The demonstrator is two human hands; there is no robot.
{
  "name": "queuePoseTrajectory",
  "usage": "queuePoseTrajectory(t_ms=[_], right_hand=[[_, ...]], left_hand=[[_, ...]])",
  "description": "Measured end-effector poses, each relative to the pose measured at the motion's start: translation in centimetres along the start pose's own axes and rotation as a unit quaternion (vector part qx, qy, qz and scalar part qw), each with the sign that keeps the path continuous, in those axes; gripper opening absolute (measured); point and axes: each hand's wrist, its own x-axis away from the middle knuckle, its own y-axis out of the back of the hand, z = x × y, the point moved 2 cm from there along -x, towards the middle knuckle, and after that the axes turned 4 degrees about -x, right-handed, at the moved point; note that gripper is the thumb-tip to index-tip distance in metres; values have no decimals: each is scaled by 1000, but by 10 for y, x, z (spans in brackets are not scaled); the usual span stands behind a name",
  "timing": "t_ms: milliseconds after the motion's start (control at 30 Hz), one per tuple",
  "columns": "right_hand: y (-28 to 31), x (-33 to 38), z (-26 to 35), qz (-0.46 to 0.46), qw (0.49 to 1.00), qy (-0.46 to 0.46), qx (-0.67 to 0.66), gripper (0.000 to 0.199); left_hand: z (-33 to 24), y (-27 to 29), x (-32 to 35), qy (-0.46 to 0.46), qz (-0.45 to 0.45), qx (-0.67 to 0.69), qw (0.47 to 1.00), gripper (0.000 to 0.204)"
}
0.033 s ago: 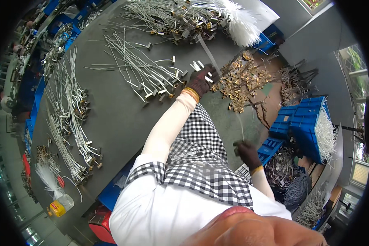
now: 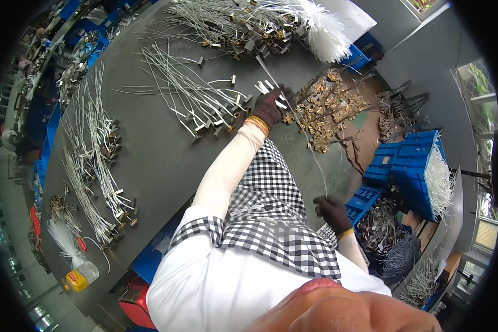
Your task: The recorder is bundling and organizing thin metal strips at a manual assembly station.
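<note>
Grey worktable point(image 2: 166, 160) fills view, strewn with white wire bundles point(image 2: 88, 166). Blue crates point(image 2: 409, 166) beyond table's right edge. Heap of brass terminals point(image 2: 326, 108) on table's far right part. Left hand point(image 2: 271, 108), dark-gloved, beside heap, closed around white wire point(image 2: 301, 130). Right hand point(image 2: 332, 213), gloved, off table's right edge, pinches same wire's lower end.
</note>
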Motion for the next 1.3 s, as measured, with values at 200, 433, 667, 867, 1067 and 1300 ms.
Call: queuePoseTrajectory(t_ms=[200,433,667,867,1067,1300], right_hand=[[8,10,-49,30,997,-62,-35,20],[17,-5,-45,95,993,-65,-26,22],[20,-7,-41,117,990,-69,-27,16],[15,-6,-40,128,988,-65,-54,17],[7,2,-15,101,992,-79,-1,22],[13,-6,-24,104,992,-62,-34,21]], left_hand=[[-68,47,-1,-75,235,54,968,29],[-161,48,73,-187,89,-23,978,26],[-172,59,96,-201,150,-40,967,27],[-162,42,113,-192,76,-75,975,25],[-179,54,110,-247,68,-62,965,26],[-179,61,106,-246,83,-51,964,26]])
